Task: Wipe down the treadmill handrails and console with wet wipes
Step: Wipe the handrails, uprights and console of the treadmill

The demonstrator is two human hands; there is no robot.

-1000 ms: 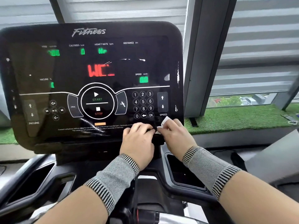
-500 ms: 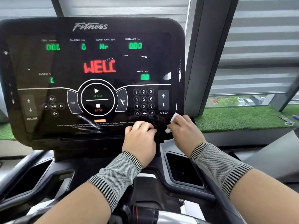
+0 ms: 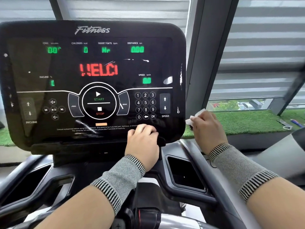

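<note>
head view | left hand curled over a black part at the console bottom edge, under the keypad | right hand pinches white wet wipe, just off console's lower-right corner, not touching | display lit, red WELC | cup tray below between the arms

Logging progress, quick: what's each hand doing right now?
Left hand: fingers curled over the console bottom edge.
Right hand: holding a wipe.
</note>
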